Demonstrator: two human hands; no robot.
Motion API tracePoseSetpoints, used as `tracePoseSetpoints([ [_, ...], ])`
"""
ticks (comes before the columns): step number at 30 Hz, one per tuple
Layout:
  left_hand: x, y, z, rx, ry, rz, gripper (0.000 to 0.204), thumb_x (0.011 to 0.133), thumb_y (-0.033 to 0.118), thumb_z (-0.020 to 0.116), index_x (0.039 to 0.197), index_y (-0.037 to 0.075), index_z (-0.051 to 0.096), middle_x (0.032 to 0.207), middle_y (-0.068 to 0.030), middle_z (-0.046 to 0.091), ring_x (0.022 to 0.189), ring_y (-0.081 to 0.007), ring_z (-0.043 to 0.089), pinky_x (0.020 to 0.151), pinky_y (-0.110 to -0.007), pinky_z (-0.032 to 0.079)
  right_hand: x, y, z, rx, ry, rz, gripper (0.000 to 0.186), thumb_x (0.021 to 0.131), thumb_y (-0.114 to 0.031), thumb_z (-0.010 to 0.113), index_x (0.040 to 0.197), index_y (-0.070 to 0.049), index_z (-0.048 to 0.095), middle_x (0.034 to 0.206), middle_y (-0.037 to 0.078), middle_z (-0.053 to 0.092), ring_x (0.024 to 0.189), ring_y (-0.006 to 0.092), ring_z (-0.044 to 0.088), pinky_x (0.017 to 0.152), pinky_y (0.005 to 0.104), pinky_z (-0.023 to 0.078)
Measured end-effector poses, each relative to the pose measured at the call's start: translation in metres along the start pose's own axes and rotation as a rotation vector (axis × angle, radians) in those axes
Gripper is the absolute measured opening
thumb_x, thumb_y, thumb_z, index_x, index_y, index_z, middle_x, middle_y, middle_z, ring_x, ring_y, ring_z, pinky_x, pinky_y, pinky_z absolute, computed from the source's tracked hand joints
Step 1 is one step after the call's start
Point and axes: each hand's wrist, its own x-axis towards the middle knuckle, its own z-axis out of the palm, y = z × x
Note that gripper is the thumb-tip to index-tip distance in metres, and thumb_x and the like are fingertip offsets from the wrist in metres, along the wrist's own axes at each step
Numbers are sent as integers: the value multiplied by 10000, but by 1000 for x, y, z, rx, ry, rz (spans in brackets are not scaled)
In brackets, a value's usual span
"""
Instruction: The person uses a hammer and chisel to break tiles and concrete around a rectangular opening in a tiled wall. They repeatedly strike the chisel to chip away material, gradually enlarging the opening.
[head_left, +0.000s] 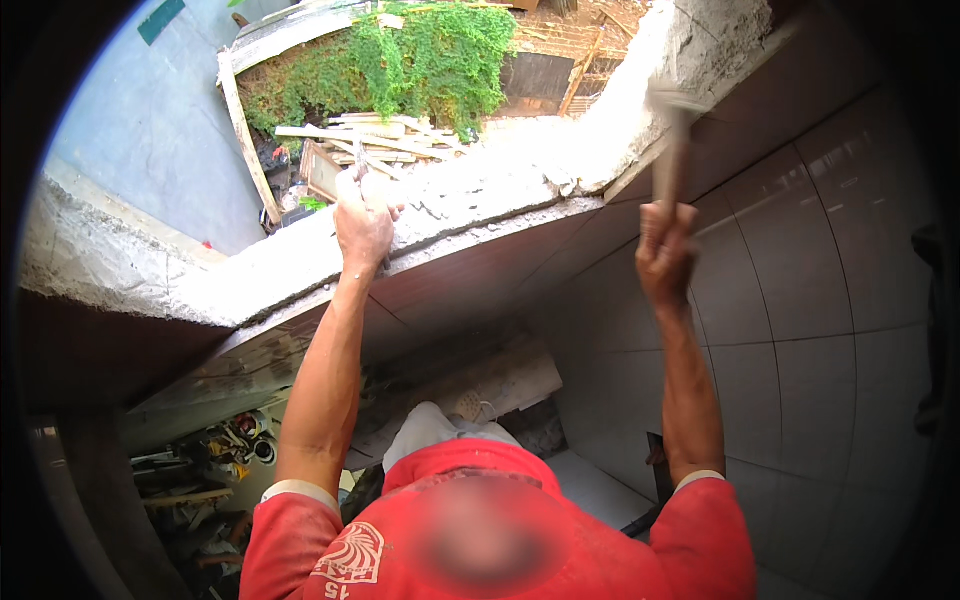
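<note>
My right hand (pixel 668 250) is wrapped round the handle of a hammer (pixel 674 155), raised at the right. The hammer's head is smeared by motion near the rough side of the wall opening. Over the broken sill (pixel 470 205) my left hand (pixel 364 225) is closed round a narrow metal chisel (pixel 361 160). One end of it sticks up past my fingers; the middle is hidden in my fist. Its lower end seems to meet the sill's inner edge, where a dark gap runs between rough mortar and tile.
Tiled wall (pixel 780 270) runs along the right. Beyond the opening lie stacked wooden planks (pixel 400 140), green creepers (pixel 430 65) and a blue-grey wall (pixel 150 130). Below me are a board (pixel 515 378) by my feet and cluttered odds and ends (pixel 215 470) at the lower left.
</note>
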Motion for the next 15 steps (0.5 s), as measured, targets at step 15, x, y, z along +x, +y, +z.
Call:
tracePoseSetpoints([
  [15, -5, -5, -3, 13, -19, 1, 300, 1086, 224, 444, 1222, -40, 485, 621, -69, 623, 616, -180, 702, 603, -328, 573, -19, 4, -4, 66, -121, 285, 399, 1048, -394, 550, 1060, 5, 543, 712, 220, 641, 700, 355, 718, 556, 420, 526],
])
